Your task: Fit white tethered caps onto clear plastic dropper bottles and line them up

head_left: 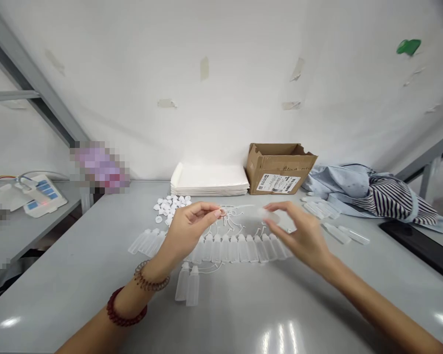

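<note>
My left hand [192, 226] is pinched closed above the row of clear bottles [225, 249]; what its fingertips hold is too small to make out. To its right, my right hand [299, 231] grips a translucent piece [268, 214], blurred, between thumb and fingers. Thin white tubes [234, 221] lie between and behind the hands. White caps [167, 207] are piled behind my left hand. Two more clear bottles [192, 287] lie in front of the row, beside a curved tube.
A stack of white envelopes [210, 181] and an open cardboard box [276, 169] stand by the wall. At right are more clear bottles [336, 232], folded cloth [391, 196] and a black object [421, 246]. A white device [44, 196] sits far left.
</note>
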Action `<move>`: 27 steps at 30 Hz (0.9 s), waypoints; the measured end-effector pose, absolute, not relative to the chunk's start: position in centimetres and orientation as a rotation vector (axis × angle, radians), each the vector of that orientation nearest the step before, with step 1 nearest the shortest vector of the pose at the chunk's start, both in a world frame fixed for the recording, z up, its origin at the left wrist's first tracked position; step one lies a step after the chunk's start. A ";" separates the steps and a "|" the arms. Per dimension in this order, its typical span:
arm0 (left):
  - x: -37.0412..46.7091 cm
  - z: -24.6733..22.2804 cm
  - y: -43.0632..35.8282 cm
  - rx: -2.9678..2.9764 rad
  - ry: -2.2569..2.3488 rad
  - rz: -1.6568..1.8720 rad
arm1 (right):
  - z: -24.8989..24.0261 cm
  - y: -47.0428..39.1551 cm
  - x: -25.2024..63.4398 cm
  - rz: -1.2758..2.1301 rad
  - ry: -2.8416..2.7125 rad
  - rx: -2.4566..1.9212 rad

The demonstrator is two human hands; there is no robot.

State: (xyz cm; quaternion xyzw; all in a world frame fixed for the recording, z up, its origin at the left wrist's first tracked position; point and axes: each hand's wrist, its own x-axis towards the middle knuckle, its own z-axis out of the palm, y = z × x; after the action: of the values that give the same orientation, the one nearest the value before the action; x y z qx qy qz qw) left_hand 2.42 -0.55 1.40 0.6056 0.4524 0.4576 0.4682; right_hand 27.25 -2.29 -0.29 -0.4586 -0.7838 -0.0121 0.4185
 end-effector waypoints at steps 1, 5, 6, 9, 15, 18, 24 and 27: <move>2.7 1.4 -0.7 1.347 1.027 1.169 | -0.6 -2.8 25.8 0.001 -1.981 -1.055; 3.4 1.5 -1.4 1.019 0.788 1.129 | -2.2 -4.6 22.2 -0.070 -2.003 -0.794; 3.5 1.5 -1.6 1.008 0.769 1.067 | -2.5 -4.9 21.8 -0.077 -1.988 -0.774; 3.7 1.3 -2.4 1.067 0.795 0.908 | -2.8 -5.4 21.7 -0.067 -1.924 -0.773; 4.0 1.2 -3.1 1.241 1.008 0.882 | -2.2 -5.5 22.0 -0.032 -1.862 -0.840; 4.3 1.1 -3.1 1.204 1.010 0.829 | -2.0 -5.5 22.0 0.011 -1.819 -0.873; 4.9 0.5 -3.5 1.145 1.022 0.861 | -2.2 -5.6 22.3 0.009 -1.872 -0.852; 4.9 0.4 -3.7 1.235 1.050 0.893 | -2.1 -5.6 22.4 0.029 -1.865 -0.860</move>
State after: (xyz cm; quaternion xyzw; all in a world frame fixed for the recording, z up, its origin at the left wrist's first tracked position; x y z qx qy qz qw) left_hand 4.93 -3.71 0.36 0.5330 0.4531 0.3855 0.6017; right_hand 22.35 -5.62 -2.07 -0.3582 -0.7772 0.0121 0.5173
